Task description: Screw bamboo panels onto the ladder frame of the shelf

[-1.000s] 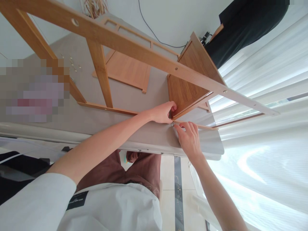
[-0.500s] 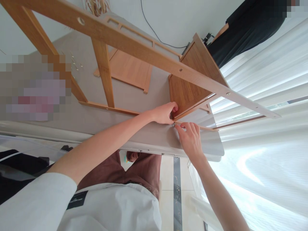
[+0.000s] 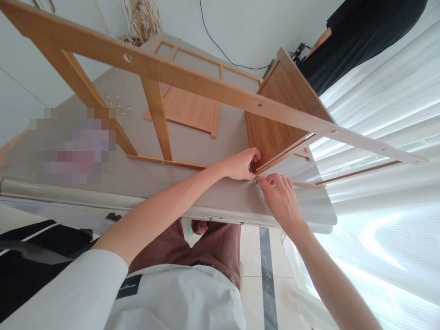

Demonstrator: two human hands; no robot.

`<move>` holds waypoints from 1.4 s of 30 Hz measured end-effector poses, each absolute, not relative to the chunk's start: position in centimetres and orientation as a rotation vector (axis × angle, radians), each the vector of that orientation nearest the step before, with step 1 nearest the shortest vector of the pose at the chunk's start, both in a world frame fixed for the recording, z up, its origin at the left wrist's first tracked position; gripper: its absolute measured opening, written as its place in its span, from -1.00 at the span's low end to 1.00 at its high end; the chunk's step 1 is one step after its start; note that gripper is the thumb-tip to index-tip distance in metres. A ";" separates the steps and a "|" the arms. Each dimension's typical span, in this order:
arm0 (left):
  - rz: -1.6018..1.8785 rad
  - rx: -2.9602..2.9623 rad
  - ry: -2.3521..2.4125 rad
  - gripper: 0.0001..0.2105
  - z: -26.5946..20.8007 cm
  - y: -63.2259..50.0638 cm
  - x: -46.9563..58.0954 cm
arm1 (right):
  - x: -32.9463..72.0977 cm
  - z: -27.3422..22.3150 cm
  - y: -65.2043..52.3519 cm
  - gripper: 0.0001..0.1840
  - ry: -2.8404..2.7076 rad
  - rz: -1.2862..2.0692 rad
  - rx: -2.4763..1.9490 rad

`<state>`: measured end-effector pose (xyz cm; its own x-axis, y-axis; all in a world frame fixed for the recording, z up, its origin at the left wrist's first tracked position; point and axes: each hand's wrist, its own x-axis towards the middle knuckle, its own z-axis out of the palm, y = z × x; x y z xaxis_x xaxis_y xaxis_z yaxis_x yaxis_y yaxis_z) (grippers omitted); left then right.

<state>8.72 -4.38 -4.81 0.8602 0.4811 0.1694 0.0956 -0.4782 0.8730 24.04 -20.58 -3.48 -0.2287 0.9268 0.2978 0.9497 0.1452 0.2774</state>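
A wooden frame [image 3: 192, 87] with long rails and crosspieces stands on its side on the table. Its lower rail [image 3: 182, 163] lies along the tabletop. A brown wooden shelf panel [image 3: 275, 126] stands tilted against the frame on the right. Fingers of my left hand [image 3: 242, 164] are closed around the panel's lower corner, where it meets the lower rail. Just right of it, my right hand [image 3: 280, 195] pinches a small dark metal piece [image 3: 256, 179] at that joint. The piece is mostly hidden by the fingertips, so its kind is unclear.
A second wooden panel [image 3: 192, 110] lies flat on the grey table [image 3: 227, 201]. Behind it is another slatted frame [image 3: 197, 56]. Several small fittings [image 3: 118, 104] are scattered at left. A person in black [image 3: 364, 36] is beside the white curtain [image 3: 385, 206].
The whole view has shifted, so things appear a little further right and lower. Both hands keep the same hold at the joint, with little visible movement.
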 end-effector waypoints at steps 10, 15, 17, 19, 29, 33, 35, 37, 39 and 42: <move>0.472 2.031 0.419 -0.54 -4.6 -4.3 8.6 | 24.5 -4.5 -20.8 -0.79 -2.198 -0.438 -1.847; 0.477 2.032 0.422 -0.55 -4.5 -4.4 8.6 | 24.4 -4.6 -21.1 -0.80 -2.196 -0.453 -1.848; 0.474 2.032 0.420 -0.55 -4.5 -4.4 8.6 | 24.5 -4.6 -21.3 -0.80 -2.221 -0.481 -1.840; 0.470 2.032 0.422 -0.54 -4.5 -4.4 8.6 | 24.5 -4.6 -21.4 -0.79 -2.242 -0.529 -1.815; 0.463 2.025 0.423 -0.53 -4.5 -4.4 8.6 | 24.7 -4.6 -21.5 -0.57 -2.295 -0.608 -1.888; 0.465 2.026 0.406 -0.53 -4.7 -4.3 8.6 | 24.7 -4.4 -21.2 -0.58 -2.317 -0.657 -1.884; 0.466 2.029 0.410 -0.53 -4.7 -4.3 8.7 | 24.6 -4.3 -21.0 -0.58 -2.325 -0.662 -1.887; 0.469 2.032 0.414 -0.54 -4.8 -4.3 8.7 | 24.6 -4.3 -20.9 -0.58 -2.337 -0.662 -1.893; 0.475 2.036 0.412 -0.53 -4.8 -4.3 8.7 | 24.5 -4.2 -20.9 -0.58 -2.351 -0.660 -1.897; 0.472 2.038 0.410 -0.53 -4.9 -4.3 8.7 | 24.6 -4.2 -20.9 -0.58 -2.353 -0.666 -1.896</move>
<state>8.71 -4.27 -4.87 0.8682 0.4692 0.1618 0.0940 -0.4756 0.8746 24.55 -20.89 -4.18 -0.2481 0.9212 0.2997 0.9416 0.1566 0.2982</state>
